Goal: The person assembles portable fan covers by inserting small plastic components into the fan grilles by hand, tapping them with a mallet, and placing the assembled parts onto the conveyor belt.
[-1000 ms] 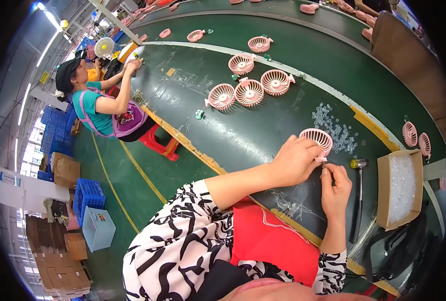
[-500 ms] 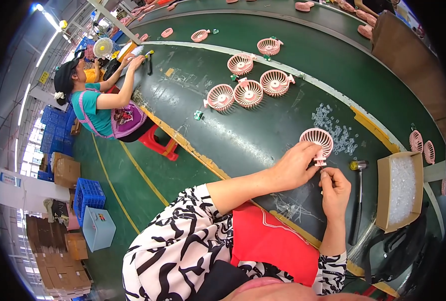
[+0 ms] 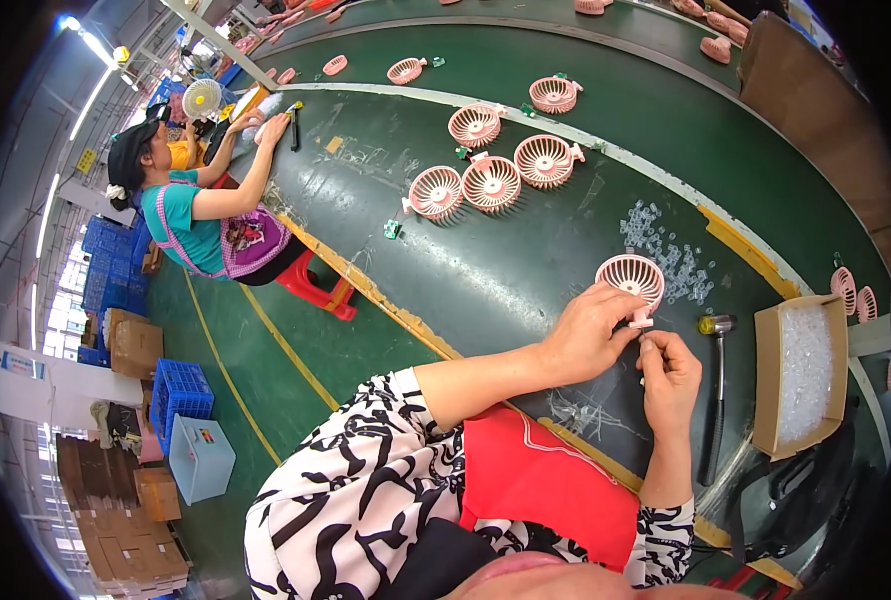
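A round pink slotted fan housing (image 3: 631, 280) is tilted over the dark green worktop, its short neck toward me. My left hand (image 3: 593, 332) is closed on its near side, thumb and fingers gripping by the neck. Just below that neck, my right hand (image 3: 670, 375) is closed in a pinch. What its fingertips hold is too small to make out. Beyond the held housing lies a scatter of small clear plastic pieces (image 3: 665, 255). Several more pink fan housings (image 3: 490, 183) rest farther left on the worktop, some with small green circuit boards (image 3: 392, 229) beside them.
Right of my right hand lies a black-handled hammer (image 3: 717, 395), beside a cardboard box (image 3: 765, 385) of clear pieces. A green conveyor belt (image 3: 645, 120) carrying pink parts runs along the far side. A co-worker (image 3: 200, 205) sits at the left, near another hammer (image 3: 295, 125).
Pink parts on the far belt have shifted slightly. The co-worker's hands have moved a little. My hands and the held housing stay almost in place.
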Tool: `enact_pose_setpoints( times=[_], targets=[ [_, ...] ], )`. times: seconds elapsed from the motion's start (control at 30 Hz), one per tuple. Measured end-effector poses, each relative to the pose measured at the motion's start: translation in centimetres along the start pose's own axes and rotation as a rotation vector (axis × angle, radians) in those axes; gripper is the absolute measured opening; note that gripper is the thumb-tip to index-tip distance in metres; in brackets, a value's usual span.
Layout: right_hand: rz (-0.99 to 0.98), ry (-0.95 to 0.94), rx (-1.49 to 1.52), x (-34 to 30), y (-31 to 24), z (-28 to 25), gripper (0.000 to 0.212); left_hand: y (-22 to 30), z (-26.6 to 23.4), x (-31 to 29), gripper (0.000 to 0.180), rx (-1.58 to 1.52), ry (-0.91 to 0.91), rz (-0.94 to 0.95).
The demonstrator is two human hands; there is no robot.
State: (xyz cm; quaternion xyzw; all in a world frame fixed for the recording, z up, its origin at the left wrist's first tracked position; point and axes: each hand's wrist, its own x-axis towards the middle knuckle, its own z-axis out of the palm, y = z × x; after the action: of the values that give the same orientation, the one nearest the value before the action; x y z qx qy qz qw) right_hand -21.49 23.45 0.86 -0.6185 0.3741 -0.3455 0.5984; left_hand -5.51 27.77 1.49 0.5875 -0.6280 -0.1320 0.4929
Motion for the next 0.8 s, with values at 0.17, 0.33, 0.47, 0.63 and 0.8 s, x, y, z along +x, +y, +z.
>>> enact_pose_setpoints(
  times=[0.17,0.33,0.47,0.63,0.8],
  targets=[
    [-0.127,0.026,-0.151,0.4,0.0,0.0,0.010,-1.0,-0.5,0.6,0.017,0.204,-0.024,0.184],
    [-0.386,0.083,-0.270,1.0,-1.3,0.1,0.009,-0.1,-2.0,2.2,0.023,0.300,-0.105,0.301],
    [-0.516,0.149,-0.359,1.0,-1.6,-0.3,0.010,0.1,-1.7,2.3,0.018,0.189,-0.089,0.304],
    [-0.628,0.152,-0.465,0.8,-1.6,-0.8,0.013,1.6,-1.7,1.8,0.013,-0.241,-0.194,-0.171],
    [-0.666,0.189,-0.634,0.5,-1.9,-1.1,0.015,0.0,-1.4,1.5,0.012,-0.355,-0.306,-0.310]
  ],
)
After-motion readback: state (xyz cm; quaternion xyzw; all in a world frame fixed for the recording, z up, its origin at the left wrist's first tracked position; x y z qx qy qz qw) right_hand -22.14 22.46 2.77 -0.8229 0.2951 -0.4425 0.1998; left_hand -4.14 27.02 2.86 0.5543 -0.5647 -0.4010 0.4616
